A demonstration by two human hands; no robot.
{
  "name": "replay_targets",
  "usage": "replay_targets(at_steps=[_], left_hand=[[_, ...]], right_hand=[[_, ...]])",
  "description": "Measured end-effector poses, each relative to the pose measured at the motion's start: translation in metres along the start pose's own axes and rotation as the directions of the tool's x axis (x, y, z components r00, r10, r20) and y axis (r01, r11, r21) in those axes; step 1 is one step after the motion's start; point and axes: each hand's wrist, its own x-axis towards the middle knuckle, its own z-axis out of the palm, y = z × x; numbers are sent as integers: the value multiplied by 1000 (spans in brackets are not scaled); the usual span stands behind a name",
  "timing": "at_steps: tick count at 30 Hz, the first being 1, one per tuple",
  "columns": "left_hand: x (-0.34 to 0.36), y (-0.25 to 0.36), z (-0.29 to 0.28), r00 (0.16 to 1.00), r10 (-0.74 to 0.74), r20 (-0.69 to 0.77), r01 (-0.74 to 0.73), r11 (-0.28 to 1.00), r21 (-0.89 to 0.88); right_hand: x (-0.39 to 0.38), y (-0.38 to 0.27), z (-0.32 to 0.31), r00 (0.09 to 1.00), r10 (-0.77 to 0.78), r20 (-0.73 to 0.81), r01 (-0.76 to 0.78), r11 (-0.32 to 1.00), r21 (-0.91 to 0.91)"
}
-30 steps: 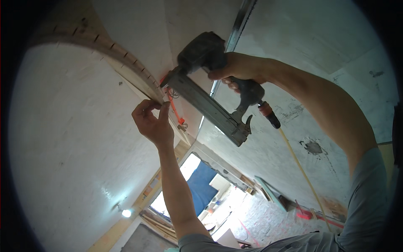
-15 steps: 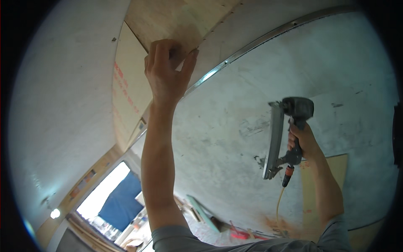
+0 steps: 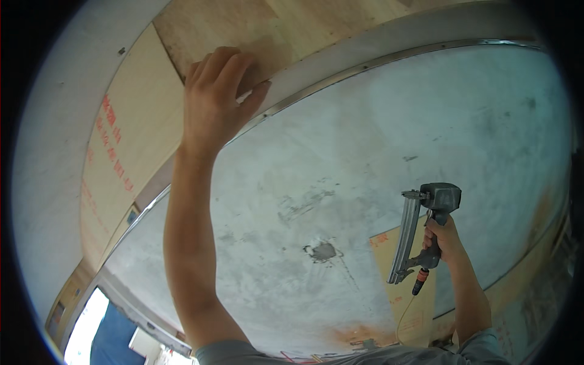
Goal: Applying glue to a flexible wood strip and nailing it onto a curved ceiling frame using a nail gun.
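Note:
My left hand [image 3: 216, 100] reaches up to a plywood sheet [image 3: 225, 27] overhead. Its bent fingers press on the underside near the sheet's edge, and the thumb stands apart from them. A gap shows between thumb and fingers, with nothing gripped in it. At the right, my right hand [image 3: 443, 237] is wrapped round the handle of a dark pneumatic nail gun [image 3: 441, 198]. The gun is held upright, its long magazine on the left side. A thin yellowish air hose [image 3: 399, 325] hangs from the orange and black coupling [image 3: 420, 281] under the handle.
A metal edge strip [image 3: 328, 82] curves along beside the overhead sheet. A paler board with red print [image 3: 125, 140] adjoins it at the left. The grey plastered wall [image 3: 274, 182] has a rough hole [image 3: 322, 250]. Another board [image 3: 389, 258] stands behind the nail gun. A window [image 3: 85, 322] is at lower left.
The view has shifted, bringing the wall hole into sight. The nail gun sits lower in the picture, still in my right hand. My left hand remains at the plywood's edge.

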Motion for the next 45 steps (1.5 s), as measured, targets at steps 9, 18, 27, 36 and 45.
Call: replay_targets(at_steps=[9,18,27,36,45], left_hand=[[10,-31,39,996,41,80,-44,998,39],[-5,-57,71,993,-16,-114,19,999,27],[15,-66,106,988,-128,-82,129,992,2],[23,-68,169,946,-106,-305,39,976,-216],[14,-63,196,877,-207,-434,66,946,-318]], right_hand=[[-22,-7,9,974,-19,-228,-9,992,-125],[-40,-23,30,923,-133,-361,43,968,-246],[-53,-25,46,834,-213,-510,33,940,-339],[-50,-9,49,717,-276,-640,15,924,-382],[-53,1,41,640,-304,-705,48,932,-359]])
